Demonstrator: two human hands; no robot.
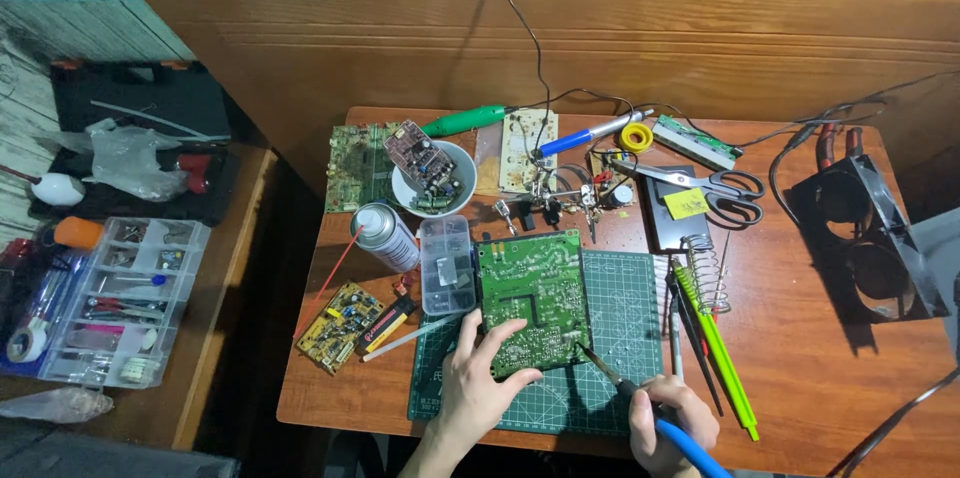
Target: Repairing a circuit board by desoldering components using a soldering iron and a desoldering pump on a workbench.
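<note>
A large green circuit board (532,290) lies on a green cutting mat (610,338) on the wooden table. My left hand (478,383) rests on the board's near left corner, fingers spread over its edge, holding it down. My right hand (672,424) grips a blue-handled soldering iron (640,398); its tip touches the board's near right corner.
A spray can (387,234), a small clear parts box (446,264), a white bowl (433,178) of boards, scissors (705,183), a coil iron stand (703,273), a green tool (716,343) and a yellow board (340,324) surround the mat. A fan (872,238) sits right; an organiser tray (120,298) lies left.
</note>
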